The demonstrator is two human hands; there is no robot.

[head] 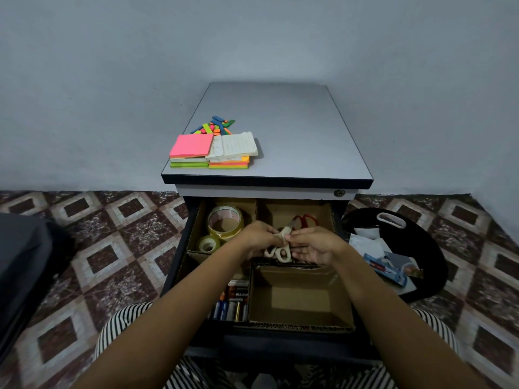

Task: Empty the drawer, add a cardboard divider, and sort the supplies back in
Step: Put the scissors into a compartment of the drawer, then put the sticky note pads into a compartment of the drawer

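Observation:
The open drawer [179, 256] holds a cardboard divider [256, 213] with several compartments. My left hand [257, 237] and my right hand [314, 245] meet over the drawer's middle, both holding white-handled scissors [282, 252]. Behind them, red-handled scissors [307, 220] lie in the back right compartment. Two tape rolls, a large one [224, 223] and a small one [208, 244], sit in the back left compartment. Batteries [233, 304] fill the narrow front left compartment. The front right compartment [300, 299] is bare cardboard.
On the cabinet top [295, 136] lie stacked sticky-note pads [193, 153], a lined notepad [236, 146] and coloured strips [214, 126]. A black round bin [421, 248] with papers and packaging stands on the tiled floor at the right. A dark object [22, 262] sits at the left.

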